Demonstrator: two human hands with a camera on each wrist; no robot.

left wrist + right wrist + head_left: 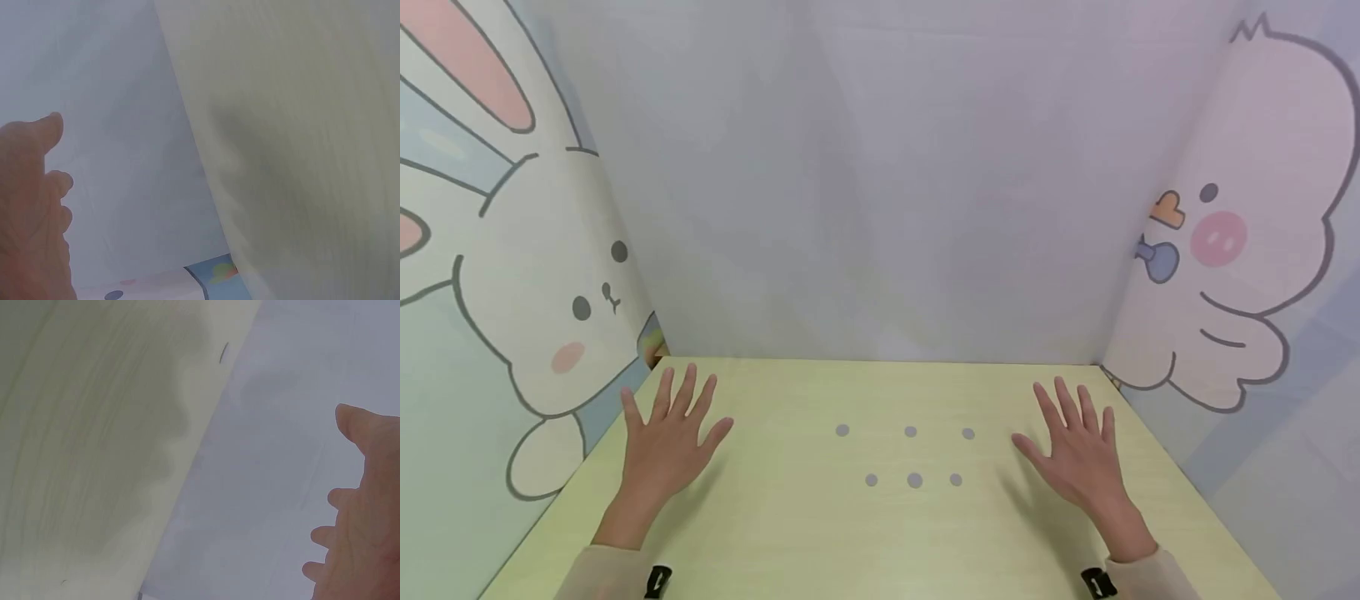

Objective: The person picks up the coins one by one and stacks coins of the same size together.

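Observation:
My left hand [666,446] is held palm down above the left part of the table [790,533], its fingers straight and spread. On the other side, my right hand [1081,458] hovers in the same way, fingers fanned out. Each casts a shadow on the wood, and neither holds anything. Between the hands, several grey dots [914,481] form two rows on the tabletop. In the left wrist view the left hand [28,212] shows at the left edge, thumb uppermost; the right hand [365,512] is at the right edge of the right wrist view.
A pale curtain [880,192] stands behind the table's far edge. On the left side panel is a printed rabbit [550,292]; the right panel carries a printed duck-like figure [1262,167]. Black straps [657,581] show at both cuffs.

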